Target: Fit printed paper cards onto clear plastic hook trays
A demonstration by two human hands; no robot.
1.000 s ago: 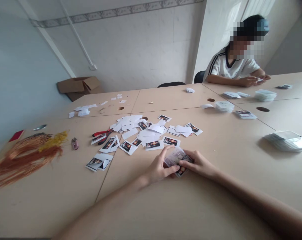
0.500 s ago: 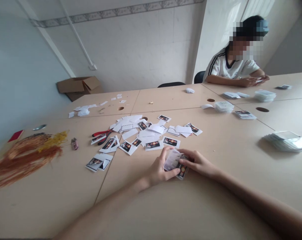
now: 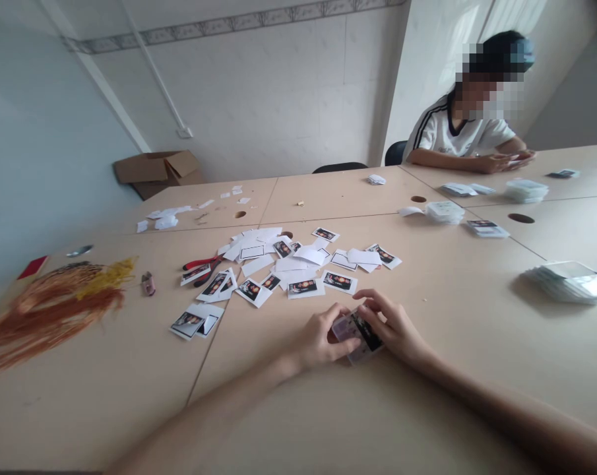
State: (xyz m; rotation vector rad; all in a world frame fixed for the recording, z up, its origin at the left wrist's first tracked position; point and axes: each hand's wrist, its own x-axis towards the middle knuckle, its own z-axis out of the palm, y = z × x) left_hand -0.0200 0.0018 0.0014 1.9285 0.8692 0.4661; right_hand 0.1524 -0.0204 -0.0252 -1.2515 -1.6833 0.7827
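A flat clear plastic case (image 3: 361,354) is held low over the near part of the table. A black printed card (image 3: 370,334) lies across its upper face. My left hand (image 3: 324,335) is closed round the case's left side, thumb on the face and fingers behind. My right hand (image 3: 393,324) grips the right side, its thumb and fingertips pressed along the card's upper right part and covering some of it. Just beyond my hands, a loose pile of white paper slips (image 3: 293,262) and black printed cards (image 3: 339,282) is spread out.
Red-handled pliers (image 3: 202,265) lie left of the pile, near a small pinkish object (image 3: 148,284) and bundles of brown strands (image 3: 55,307). Stacked clear cases (image 3: 570,280) stand at the right. Across the table (image 3: 328,204) sits a co-worker (image 3: 456,135), hands together. A cardboard box (image 3: 154,171) is at the back left.
The case has turned and shifted slightly right in my hands. The printed card now sits higher on its face. My right hand's fingers have moved up and right along its edge.
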